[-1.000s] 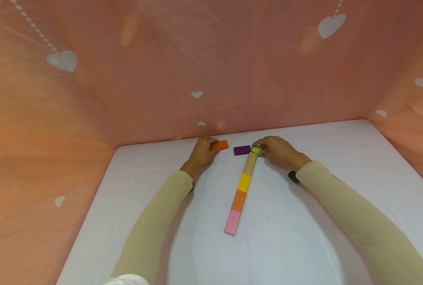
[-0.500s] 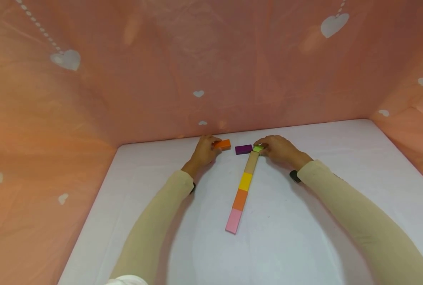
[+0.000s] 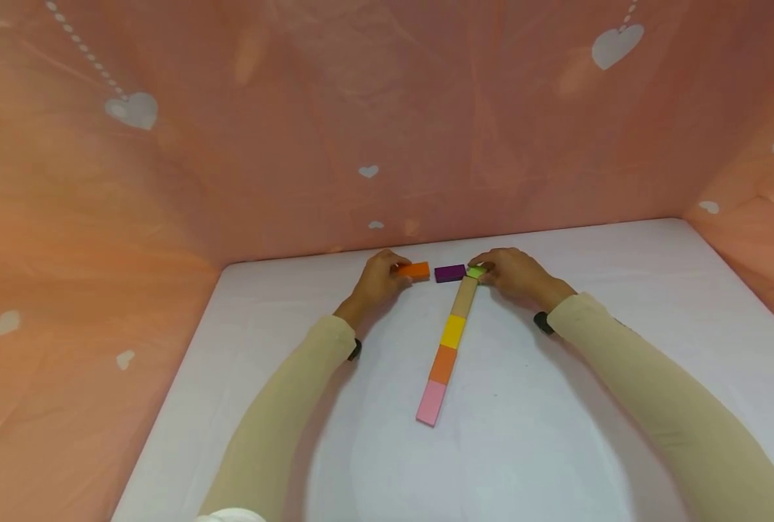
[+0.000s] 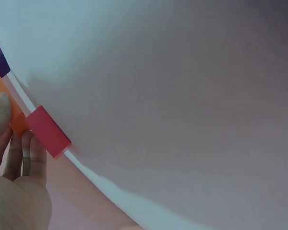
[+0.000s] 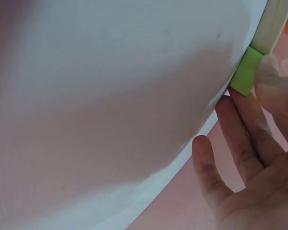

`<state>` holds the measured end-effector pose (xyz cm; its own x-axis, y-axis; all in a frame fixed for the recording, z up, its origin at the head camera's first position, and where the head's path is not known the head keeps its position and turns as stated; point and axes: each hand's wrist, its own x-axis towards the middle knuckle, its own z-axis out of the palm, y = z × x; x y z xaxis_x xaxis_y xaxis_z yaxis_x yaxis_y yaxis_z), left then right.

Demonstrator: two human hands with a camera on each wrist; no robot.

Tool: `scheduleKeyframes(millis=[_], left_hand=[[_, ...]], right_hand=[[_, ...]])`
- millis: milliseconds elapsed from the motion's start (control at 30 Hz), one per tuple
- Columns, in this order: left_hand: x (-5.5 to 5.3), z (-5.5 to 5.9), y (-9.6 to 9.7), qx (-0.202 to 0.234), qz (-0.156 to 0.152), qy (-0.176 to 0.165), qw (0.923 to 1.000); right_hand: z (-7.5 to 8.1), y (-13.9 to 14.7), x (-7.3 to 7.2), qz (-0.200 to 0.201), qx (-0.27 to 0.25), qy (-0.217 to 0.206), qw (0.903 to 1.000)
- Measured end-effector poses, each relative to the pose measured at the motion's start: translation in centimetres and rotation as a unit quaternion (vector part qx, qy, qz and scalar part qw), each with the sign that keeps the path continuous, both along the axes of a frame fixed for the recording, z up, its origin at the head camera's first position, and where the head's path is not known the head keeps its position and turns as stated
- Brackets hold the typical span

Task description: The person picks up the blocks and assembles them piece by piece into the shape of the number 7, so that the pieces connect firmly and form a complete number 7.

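In the head view, my left hand (image 3: 378, 279) pinches an orange block (image 3: 416, 271) between thumb and fingers. A narrow gap separates it from a purple block (image 3: 450, 273) to its right. My right hand (image 3: 516, 274) holds a light green block (image 3: 475, 272) at the purple block's right end. From that corner a line of blocks runs toward me: tan (image 3: 464, 296), yellow (image 3: 453, 331), orange (image 3: 443, 364) and pink (image 3: 431, 403). A red block (image 4: 49, 132) appears beside my left fingers in the left wrist view; the head view hides it behind the hand.
A white cloth-covered table (image 3: 530, 449) lies under the blocks. Peach sheeting (image 3: 296, 145) with pale hearts stands along the back and both sides, close behind my hands.
My left hand has brought the orange block slightly right and toward me, narrowing the gap to the purple block. My right hand stays on the green block. The head view has shifted a little.
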<state>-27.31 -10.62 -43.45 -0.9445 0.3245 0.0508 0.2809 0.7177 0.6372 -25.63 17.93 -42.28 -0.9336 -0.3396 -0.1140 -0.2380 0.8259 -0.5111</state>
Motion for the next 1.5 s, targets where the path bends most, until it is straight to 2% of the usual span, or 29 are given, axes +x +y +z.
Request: scheduleKeyframes(millis=[200, 633, 1233, 1500], left_hand=[[-0.02, -0.31, 0.18, -0.007, -0.007, 0.005, 0.9999], [0.11, -0.47, 0.37, -0.032, -0.025, -0.006, 0.9991], [-0.10, -0.59, 0.40, -0.036, -0.031, -0.010, 0.9988], [-0.15, -0.47, 0.49, -0.052, -0.033, -0.006, 0.9981]], right_hand=[[0.02, 0.15, 0.05, 0.002, -0.001, 0.001, 1.0000], [0.14, -0.12, -0.04, 0.008, 0.001, -0.001, 1.0000], [0.02, 0.12, -0.20, 0.010, -0.001, 0.000, 1.0000], [0.14, 0.09, -0.10, 0.009, -0.007, -0.009, 0.9999]])
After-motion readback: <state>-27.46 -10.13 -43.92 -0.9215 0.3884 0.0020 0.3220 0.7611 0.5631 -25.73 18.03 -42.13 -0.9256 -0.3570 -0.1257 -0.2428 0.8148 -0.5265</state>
